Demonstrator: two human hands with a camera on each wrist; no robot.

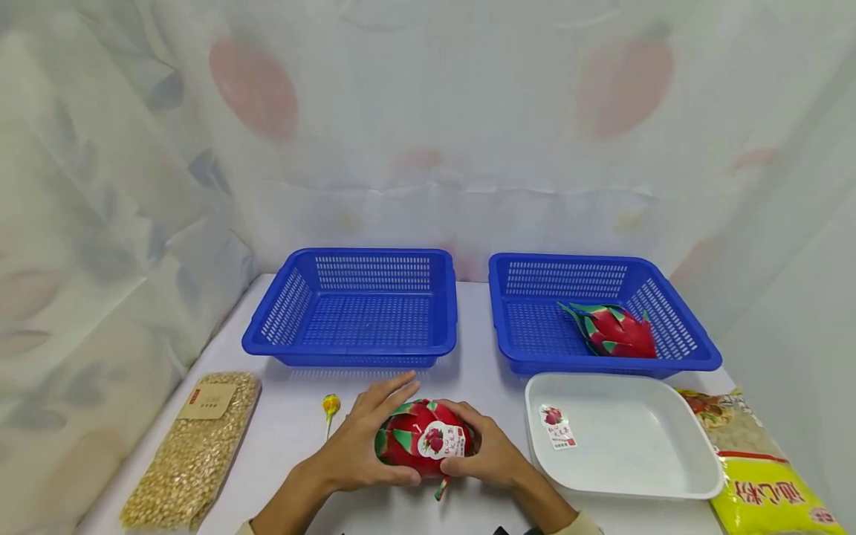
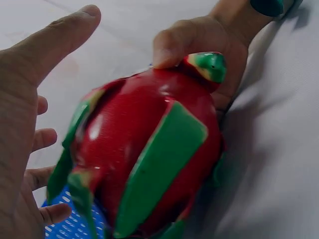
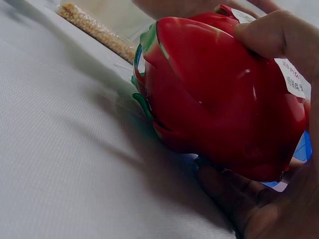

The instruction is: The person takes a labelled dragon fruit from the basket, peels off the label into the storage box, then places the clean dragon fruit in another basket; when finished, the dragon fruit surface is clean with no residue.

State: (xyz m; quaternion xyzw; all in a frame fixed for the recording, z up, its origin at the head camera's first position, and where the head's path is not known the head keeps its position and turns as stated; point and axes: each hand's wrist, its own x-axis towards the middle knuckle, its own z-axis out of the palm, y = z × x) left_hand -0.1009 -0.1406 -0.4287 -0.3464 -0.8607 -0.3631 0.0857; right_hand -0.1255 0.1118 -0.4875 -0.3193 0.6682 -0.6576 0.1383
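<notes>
A red dragon fruit (image 1: 413, 438) with green scales and a white picture label (image 1: 443, 440) is held low over the white table. My right hand (image 1: 491, 449) grips it from the right, thumb on its upper side and fingers curled beneath, as the right wrist view shows. On the other side, my left hand (image 1: 364, 438) stands beside the fruit. Its thumb and fingers (image 2: 44, 139) are spread, with a gap to the fruit in the left wrist view. Part of the fruit's left side is hidden behind this hand in the head view.
Two blue baskets (image 1: 351, 351) stand at the back; the right basket (image 1: 605, 365) holds another dragon fruit (image 1: 618, 331). A white tray (image 1: 628, 438) with a sticker lies to the right, beside a yellow bag (image 1: 769, 483). Leftward are a lollipop (image 1: 331, 405) and a grain pack (image 1: 194, 453).
</notes>
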